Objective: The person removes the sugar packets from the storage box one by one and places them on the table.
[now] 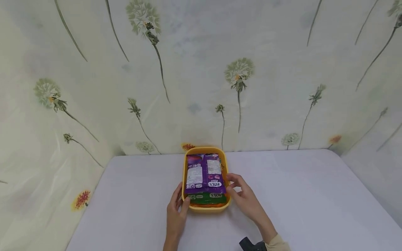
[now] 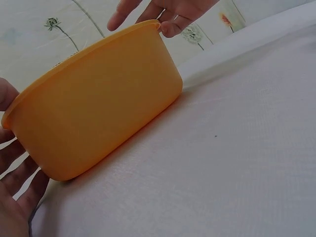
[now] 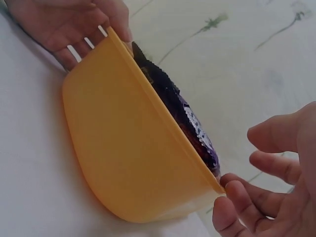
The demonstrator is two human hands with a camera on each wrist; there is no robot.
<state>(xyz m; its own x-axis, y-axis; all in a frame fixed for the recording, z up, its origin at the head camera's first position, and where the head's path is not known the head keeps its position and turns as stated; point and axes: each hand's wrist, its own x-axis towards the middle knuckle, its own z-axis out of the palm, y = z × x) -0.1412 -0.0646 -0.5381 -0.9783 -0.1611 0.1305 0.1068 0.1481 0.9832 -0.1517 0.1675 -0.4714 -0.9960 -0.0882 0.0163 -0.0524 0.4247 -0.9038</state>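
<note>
a yellow tub stands upright on the white table, near the table's twelve o'clock edge in the head view. inside it, a purple packet lies uppermost, filling most of the space toward twelve o'clock; a green packet shows from under it at six o'clock, with an orange strip below that, perhaps another packet.

at the tub's eight o'clock, the left hand grips the wall, thumb at the rim and fingers spaced along the outside. at three to four o'clock, the right hand is loosely spread: thumb and forefinger stand apart with nothing between them, while other fingertips touch the rim.

judging by the layers, the packing looks well along: packets already lie inside the tub, the purple one fairly flat on top. whether more is left to add or straighten, i cannot tell, nor how many packets are underneath.

farther out, a black device sits at five o'clock by a beige sleeve, and a dandelion-print backdrop rises at twelve.
</note>
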